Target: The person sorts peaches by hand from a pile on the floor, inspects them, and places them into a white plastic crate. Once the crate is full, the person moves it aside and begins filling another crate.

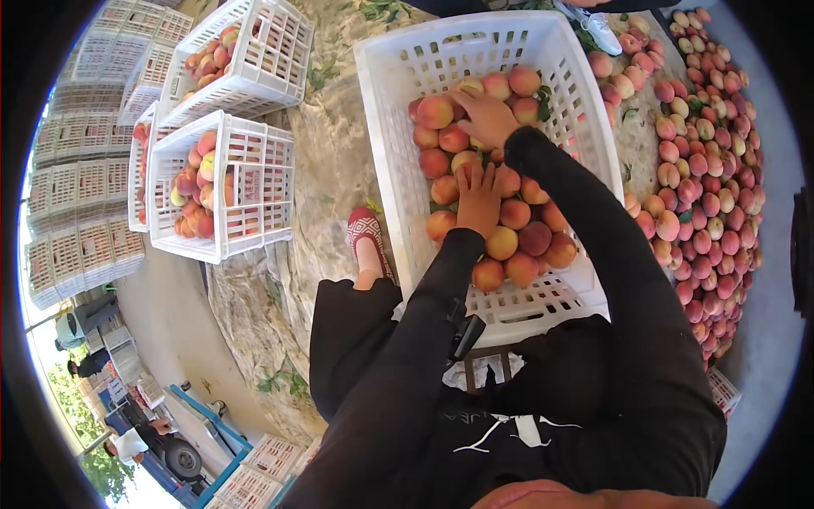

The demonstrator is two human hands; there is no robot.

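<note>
A large white plastic crate (386, 110) stands in front of me, holding several red and yellow peaches (501, 243) in its middle. My left hand (479, 202) lies on the peaches with its fingers spread, pointing toward the far side. Farther into the crate, my right hand (489, 121) reaches over the pile, its fingers stretched out beside and over peaches near a red-orange peach (435, 111). Neither hand has a peach lifted. What lies under the palms is hidden. A green leaf (543, 102) sits at the crate's right side.
A long heap of peaches (708, 212) lies on the floor to the right. White crates of peaches (259, 182) stand on the left, before stacked crates (80, 182). Cloth sheeting (331, 119) covers the ground. Another person's shoe (602, 34) shows beyond the crate; people (131, 443) are at lower left.
</note>
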